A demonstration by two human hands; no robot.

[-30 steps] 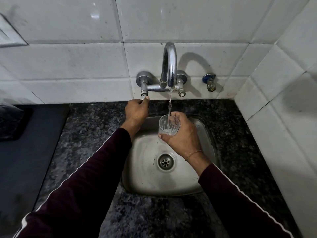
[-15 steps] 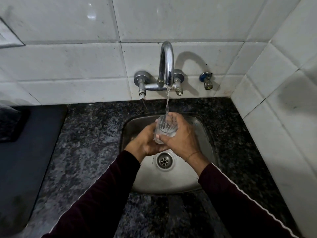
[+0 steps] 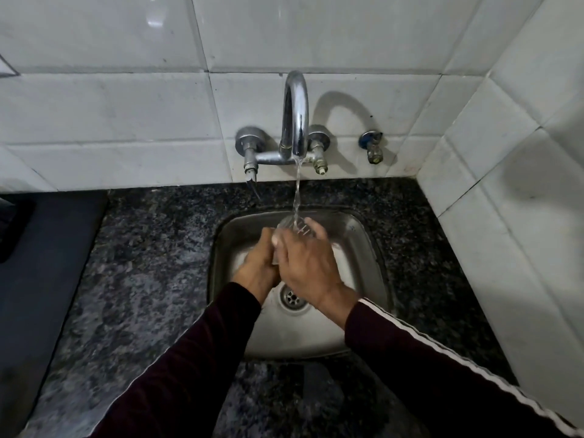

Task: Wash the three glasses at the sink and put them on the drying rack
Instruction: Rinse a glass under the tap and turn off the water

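The glass [image 3: 295, 227] was clear, with faint ribbing near the rim, held above the sink [image 3: 363, 245] directly under the tap [image 3: 295, 112]. Only its upper part showed; the rest was covered by both hands. A thin stream [image 3: 297, 191] fell from the spout into its mouth, blurring the rim outline. The right hand [image 3: 308, 263] wrapped around the glass from the right, fingers curled over its side. The left hand [image 3: 260, 263] gripped the lower left of the glass, its fingertips hidden behind the right hand. Both sleeves [image 3: 196, 358] were dark maroon with a white stripe. The sink was a rounded square of brushed steel with a round drain [image 3: 292, 297], partly covered by the right wrist. The counter [image 3: 151, 263] was speckled dark granite; glossy white tiles [image 3: 126, 121] lined the walls. A dark object [image 3: 15, 226] at the left edge was cut off and unidentifiable.
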